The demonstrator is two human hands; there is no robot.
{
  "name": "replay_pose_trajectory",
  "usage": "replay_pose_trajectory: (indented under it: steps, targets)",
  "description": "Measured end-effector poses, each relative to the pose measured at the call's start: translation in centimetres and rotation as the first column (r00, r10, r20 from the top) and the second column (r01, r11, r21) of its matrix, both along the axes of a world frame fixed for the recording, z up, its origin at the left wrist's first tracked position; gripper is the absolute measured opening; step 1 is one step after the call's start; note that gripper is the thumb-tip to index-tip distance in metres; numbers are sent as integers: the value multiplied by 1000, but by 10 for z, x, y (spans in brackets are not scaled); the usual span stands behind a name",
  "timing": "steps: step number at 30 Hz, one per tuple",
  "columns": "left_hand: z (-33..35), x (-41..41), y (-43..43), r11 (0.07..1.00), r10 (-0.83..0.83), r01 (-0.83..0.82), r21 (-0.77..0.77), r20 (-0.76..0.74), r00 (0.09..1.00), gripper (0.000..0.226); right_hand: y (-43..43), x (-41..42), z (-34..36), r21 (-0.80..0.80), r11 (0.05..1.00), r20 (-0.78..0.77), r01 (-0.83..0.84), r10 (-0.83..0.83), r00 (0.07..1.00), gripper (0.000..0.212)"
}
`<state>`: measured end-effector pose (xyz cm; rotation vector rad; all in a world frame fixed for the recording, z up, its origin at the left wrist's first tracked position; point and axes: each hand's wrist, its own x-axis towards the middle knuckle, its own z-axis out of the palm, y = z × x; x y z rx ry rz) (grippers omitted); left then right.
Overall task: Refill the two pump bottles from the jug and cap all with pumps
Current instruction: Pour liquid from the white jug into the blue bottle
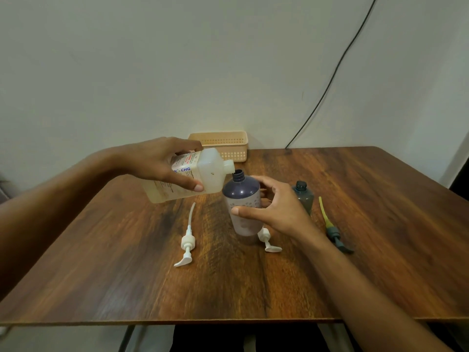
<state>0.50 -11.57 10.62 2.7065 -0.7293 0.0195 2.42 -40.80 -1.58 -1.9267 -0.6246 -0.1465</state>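
Observation:
My left hand (162, 163) grips a square translucent jug (203, 174), tipped on its side above the table. Its uncapped spout sits just left of the open neck of a purple pump bottle (241, 194) standing upright. My right hand (276, 207) curls around that bottle's right side, thumb in front. A small dark grey bottle (304, 196), also uncapped, stands behind my right hand. One white pump (187, 240) lies left of the purple bottle. Another white pump (267, 241) lies at its base. A grey pump with a yellow tube (332, 229) lies to the right.
A beige slotted basket (228, 146) stands against the wall at the back of the wooden table (380, 199). A black cable (330, 82) runs down the wall to the table's far edge. The table's front edge lies close to me.

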Motion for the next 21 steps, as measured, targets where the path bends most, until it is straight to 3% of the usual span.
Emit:
replay_pose_trajectory:
  steps: [7,12,16,21]
  targets:
    - [-24,-1,7,984,3,-7,-176,-22,1000,67,3,2,3,11,1000,-6,1,-1,1000,77]
    - [-41,-6,4,938,12,9,-347,57,998,61,5,5,8,15,1000,17,0,0,1000,81]
    - [-52,-6,-1,854,55,-12,-520,67,996,61,5,6,10,75,997,1,5,-5,1000,80]
    - [-68,-8,-2,677,72,-5,-736,59,996,61,1,8,12,88,996,-12,14,-13,1000,82]
